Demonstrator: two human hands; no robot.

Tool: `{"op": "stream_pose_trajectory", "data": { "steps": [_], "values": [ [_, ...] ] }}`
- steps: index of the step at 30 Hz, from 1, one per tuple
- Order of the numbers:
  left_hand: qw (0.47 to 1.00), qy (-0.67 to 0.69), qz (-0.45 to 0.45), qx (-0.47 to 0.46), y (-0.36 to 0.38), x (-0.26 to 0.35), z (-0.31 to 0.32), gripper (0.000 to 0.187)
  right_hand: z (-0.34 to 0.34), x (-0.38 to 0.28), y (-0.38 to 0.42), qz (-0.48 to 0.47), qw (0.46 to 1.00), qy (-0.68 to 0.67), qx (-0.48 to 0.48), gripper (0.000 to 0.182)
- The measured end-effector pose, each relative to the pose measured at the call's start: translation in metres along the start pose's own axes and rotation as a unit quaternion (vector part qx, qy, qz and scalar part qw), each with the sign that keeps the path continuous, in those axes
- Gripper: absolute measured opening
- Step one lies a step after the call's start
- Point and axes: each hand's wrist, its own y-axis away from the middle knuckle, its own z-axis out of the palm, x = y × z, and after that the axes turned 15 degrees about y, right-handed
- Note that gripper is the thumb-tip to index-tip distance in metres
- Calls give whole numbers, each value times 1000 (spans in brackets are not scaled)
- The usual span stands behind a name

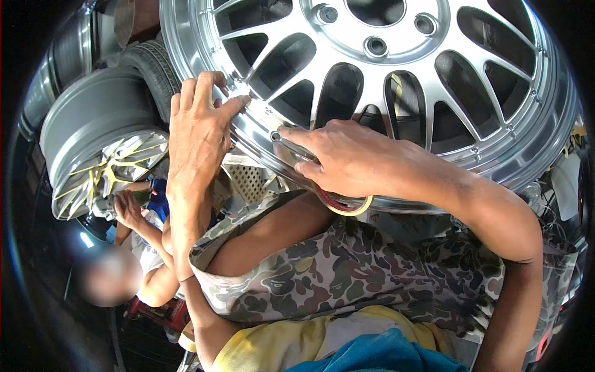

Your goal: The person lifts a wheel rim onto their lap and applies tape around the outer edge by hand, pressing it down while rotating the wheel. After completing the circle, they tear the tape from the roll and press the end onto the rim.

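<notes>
A silver multi-spoke wheel rim (369, 77) lies tilted in front of my lap, its polished lip toward me. My left hand (201, 127) rests at the lip's left side. Its thumb touches the metal, apart from the bent fingers. My right hand (347, 155) lies over the near edge, index finger stretched out to the lip beside a small round hole (276, 136). Below its palm shows part of a roll of tape (356, 209) with a cream edge and dark red inner side. The palm hides the rest of the roll and the grip on it.
Another wheel (102, 111) with yellow strips on its spokes stands at the left, near a tire (154, 68). A co-worker's hand (127, 209) is at that wheel, near a grey tool. A perforated cream plastic surface (248, 181) shows beneath the near rim.
</notes>
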Motion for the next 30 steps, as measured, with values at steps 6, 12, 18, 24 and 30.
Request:
{"op": "stream_pose_trajectory", "data": {
  "steps": [6, 12, 18, 24, 30],
  "values": [
    [999, -26, 15, 13, 1, -3, 2, 45, 0, 4, 7, -25, 998, 35, 35, 34],
    [1000, -15, 19, 13, 1, -2, 4, 45, 19, 22, 20, -115, 969, 126, 178, 51],
    [1000, -7, 17, 19, 2, 3, 7, 45, 18, 12, 17, -45, 986, 106, 120, 53],
    [1000, 29, -3, 5, 11, 14, 12, 40, 23, 11, 11, -40, 991, 82, 99, 52],
    [1000, -15, 4, 18, 9, 9, 9, 54, 28, 16, 10, -86, 976, 106, 171, 48]
  ]
}}
